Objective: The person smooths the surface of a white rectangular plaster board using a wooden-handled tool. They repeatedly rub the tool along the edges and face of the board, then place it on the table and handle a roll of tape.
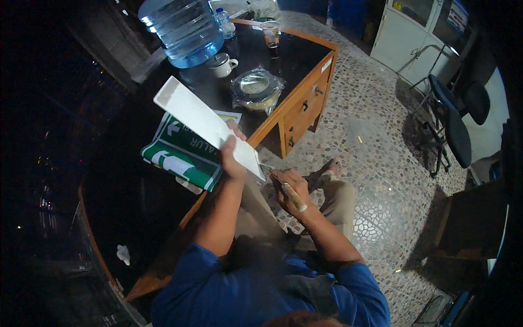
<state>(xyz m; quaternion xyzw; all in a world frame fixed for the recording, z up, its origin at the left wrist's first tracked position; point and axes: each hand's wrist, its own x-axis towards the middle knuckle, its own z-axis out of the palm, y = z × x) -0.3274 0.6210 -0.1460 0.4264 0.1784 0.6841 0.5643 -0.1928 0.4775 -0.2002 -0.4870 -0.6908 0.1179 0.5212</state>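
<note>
Dim office, pebbly floor (365, 120), light mostly on the right.
So from my end of the feed I've got a wooden surface (297, 54) with a black top and drawers (294, 117) down the front, a pale cabinet (400, 41) with glass-paned upper doors at the far upper right, and black chairs (456, 136) near it. Dark brown furniture (468, 226) sits lower right, bright glare hits the stone-patterned floor, and my left side's nearly black.

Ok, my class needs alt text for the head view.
A person holds a long white board in the left hand and a pale-handled tool in the right hand, near the board's lower end. Alongside, a desk bears a water bottle and mug.
</note>
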